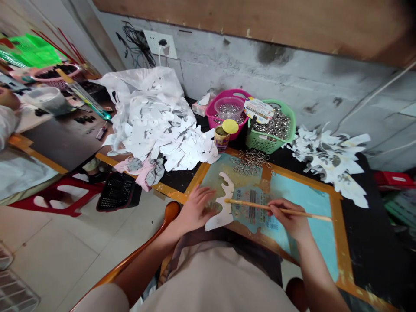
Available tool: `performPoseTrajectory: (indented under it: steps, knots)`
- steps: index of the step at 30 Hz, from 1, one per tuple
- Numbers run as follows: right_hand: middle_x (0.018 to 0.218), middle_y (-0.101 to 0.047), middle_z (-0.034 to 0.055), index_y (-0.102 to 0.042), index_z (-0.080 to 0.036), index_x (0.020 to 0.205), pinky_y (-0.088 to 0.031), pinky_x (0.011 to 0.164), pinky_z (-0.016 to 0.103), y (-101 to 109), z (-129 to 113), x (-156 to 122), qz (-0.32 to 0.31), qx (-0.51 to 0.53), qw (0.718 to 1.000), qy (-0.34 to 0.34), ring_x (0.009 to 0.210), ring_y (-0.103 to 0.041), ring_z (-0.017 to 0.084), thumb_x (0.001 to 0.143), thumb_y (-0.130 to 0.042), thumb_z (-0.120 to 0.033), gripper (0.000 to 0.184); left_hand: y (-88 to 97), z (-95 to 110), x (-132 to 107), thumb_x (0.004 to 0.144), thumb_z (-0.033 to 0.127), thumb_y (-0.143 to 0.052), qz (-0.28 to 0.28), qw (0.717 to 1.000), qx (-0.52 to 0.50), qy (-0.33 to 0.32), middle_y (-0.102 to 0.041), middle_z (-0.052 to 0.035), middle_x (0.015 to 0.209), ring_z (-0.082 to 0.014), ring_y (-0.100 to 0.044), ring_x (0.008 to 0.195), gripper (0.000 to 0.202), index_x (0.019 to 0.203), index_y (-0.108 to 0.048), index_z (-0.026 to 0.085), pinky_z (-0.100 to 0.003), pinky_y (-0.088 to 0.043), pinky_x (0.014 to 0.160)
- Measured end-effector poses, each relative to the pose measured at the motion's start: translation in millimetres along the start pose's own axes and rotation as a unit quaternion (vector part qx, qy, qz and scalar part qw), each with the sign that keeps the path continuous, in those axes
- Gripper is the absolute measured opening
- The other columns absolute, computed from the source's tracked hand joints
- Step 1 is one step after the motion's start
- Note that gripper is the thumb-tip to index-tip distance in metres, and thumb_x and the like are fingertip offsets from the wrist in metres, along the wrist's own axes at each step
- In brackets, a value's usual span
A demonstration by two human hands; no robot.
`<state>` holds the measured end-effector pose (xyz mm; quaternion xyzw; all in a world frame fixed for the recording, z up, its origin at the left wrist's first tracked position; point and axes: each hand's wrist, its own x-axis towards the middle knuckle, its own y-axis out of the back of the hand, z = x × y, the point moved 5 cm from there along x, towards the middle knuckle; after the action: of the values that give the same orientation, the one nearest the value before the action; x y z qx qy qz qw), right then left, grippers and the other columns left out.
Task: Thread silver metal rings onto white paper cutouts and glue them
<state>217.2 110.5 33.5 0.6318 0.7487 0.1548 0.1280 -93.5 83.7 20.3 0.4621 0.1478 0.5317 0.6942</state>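
My right hand (pixel 290 217) grips a long thin wooden stick (pixel 248 204), held nearly level. Its yellowish tip lies over a white cutout with a jagged edge (pixel 221 219), apparently touching it. My left hand (pixel 196 209) is at the left side of that cutout, fingers stretched out, the thumb near or on its edge; exact contact is hard to see. Beneath lies a light-blue printed sheet (pixel 316 236) edged with brown tape. Beyond it is a small pile of metal rings or clips (pixel 250 162).
A white plastic bag (pixel 143 78) spills many white cutouts (pixel 159 130). Behind the sheet stand an opened tin (pixel 222 139), a pink basket (pixel 210 108) and a green basket (pixel 264 144) of metal pieces. More cutouts (pixel 334 151) are heaped right. A person's sleeve (pixel 22 169) shows left.
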Motion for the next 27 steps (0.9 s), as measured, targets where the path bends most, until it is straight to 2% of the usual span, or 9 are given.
performPoseTrajectory:
  steps: [2,4,9,13,16,20,23,27]
  knots:
    - [0.067,-0.073,0.0047,-0.072,-0.022,0.085,-0.054,0.052,0.028,1.2,0.2,-2.3,-0.015,0.000,1.000,0.001,0.059,-0.069,0.021,0.085,-0.067,-0.038,0.016,-13.9,4.3,11.4,0.082,0.049,-0.069,-0.081,0.996,-0.019,-0.008,-0.058,-0.0138,0.137,-0.0315,-0.044,0.136,0.067,0.138,-0.044,0.021,-0.058,-0.012,0.121]
    - [0.067,-0.072,0.0052,-0.073,-0.021,0.084,-0.052,0.051,0.027,1.6,-1.9,-5.1,-0.050,0.008,0.999,0.011,0.058,-0.067,0.020,0.086,-0.067,-0.037,0.018,-24.1,3.7,14.7,0.075,0.055,-0.074,-0.118,0.993,-0.030,-0.002,-0.055,-0.0151,0.139,-0.0331,-0.044,0.137,0.081,0.140,-0.041,0.020,-0.061,-0.001,0.121]
    - [0.073,-0.071,0.0059,-0.074,-0.020,0.089,-0.051,0.056,0.027,6.0,-7.6,-8.2,-0.067,0.018,0.997,0.044,0.064,-0.066,0.018,0.089,-0.064,-0.035,0.018,-32.1,-1.8,10.1,0.075,0.058,-0.073,-0.124,0.991,-0.038,0.012,-0.053,-0.0149,0.142,-0.0329,-0.041,0.139,0.084,0.142,-0.039,0.019,-0.060,0.007,0.120]
    - [0.078,-0.072,0.0064,-0.075,-0.021,0.091,-0.051,0.058,0.027,-0.7,-5.8,-8.6,-0.156,0.035,0.985,0.072,0.066,-0.066,0.018,0.092,-0.061,-0.031,0.018,-31.7,-1.8,9.3,0.075,0.059,-0.073,-0.132,0.990,-0.041,0.023,-0.053,-0.0133,0.142,-0.0332,-0.039,0.141,0.084,0.142,-0.040,0.021,-0.060,0.010,0.120]
    - [0.081,-0.072,0.0062,-0.075,-0.022,0.095,-0.051,0.061,0.027,3.0,-3.1,-5.8,-0.130,0.036,0.988,0.080,0.069,-0.066,0.018,0.092,-0.061,-0.029,0.016,-32.4,-2.6,9.0,0.073,0.064,-0.072,-0.136,0.989,-0.043,0.025,-0.052,-0.0131,0.143,-0.0346,-0.038,0.141,0.088,0.143,-0.039,0.021,-0.061,0.010,0.119]
    - [0.079,-0.072,0.0065,-0.076,-0.021,0.092,-0.051,0.058,0.027,0.4,-1.4,-5.7,-0.164,0.057,0.982,0.077,0.065,-0.065,0.018,0.091,-0.062,-0.030,0.017,-34.3,-4.4,6.9,0.064,0.075,-0.071,-0.147,0.988,-0.039,0.022,-0.051,-0.0160,0.144,-0.0380,-0.037,0.141,0.104,0.145,-0.037,0.020,-0.064,0.011,0.117]
    - [0.083,-0.072,0.0071,-0.077,-0.021,0.094,-0.052,0.059,0.028,2.2,5.3,-4.9,-0.133,0.075,0.987,0.054,0.069,-0.067,0.019,0.091,-0.062,-0.030,0.017,-34.2,-3.9,6.1,0.062,0.078,-0.070,-0.153,0.987,-0.036,0.019,-0.050,-0.0168,0.145,-0.0388,-0.037,0.140,0.108,0.146,-0.034,0.020,-0.065,0.011,0.117]
    - [0.076,-0.071,0.0059,-0.077,-0.021,0.090,-0.051,0.056,0.027,-3.7,11.7,-6.4,-0.168,0.101,0.980,0.046,0.063,-0.065,0.018,0.090,-0.064,-0.031,0.016,-31.5,-1.3,7.0,0.063,0.077,-0.069,-0.157,0.987,-0.035,0.019,-0.050,-0.0170,0.144,-0.0394,-0.039,0.139,0.108,0.147,-0.033,0.020,-0.065,0.009,0.117]
